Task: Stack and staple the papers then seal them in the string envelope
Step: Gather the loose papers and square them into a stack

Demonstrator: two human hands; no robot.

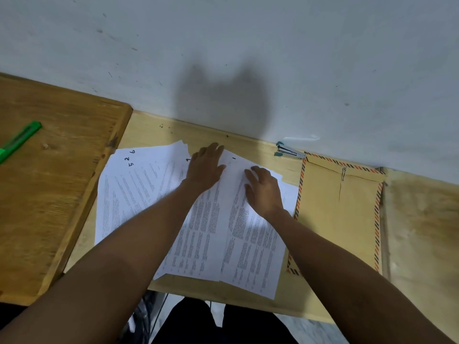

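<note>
Several printed white papers (139, 192) lie fanned out and overlapping on the light wooden table (260, 297), with handwritten numbers near their far corners. My left hand (205, 167) rests flat on the middle sheets, fingers spread. My right hand (263, 188) lies flat on the rightmost sheet (250, 249), marked "1". A brown string envelope (347, 219) with a striped border lies to the right, partly under the papers. A small blue and silver stapler (285, 151) sits by the wall, just beyond the envelope's far left corner.
A darker wooden table (49, 194) adjoins on the left, with a green pen-like tool (18, 141) on it. A pale wall (248, 58) runs along the far edge of the table. My dark-clad legs (218, 324) show below the near edge.
</note>
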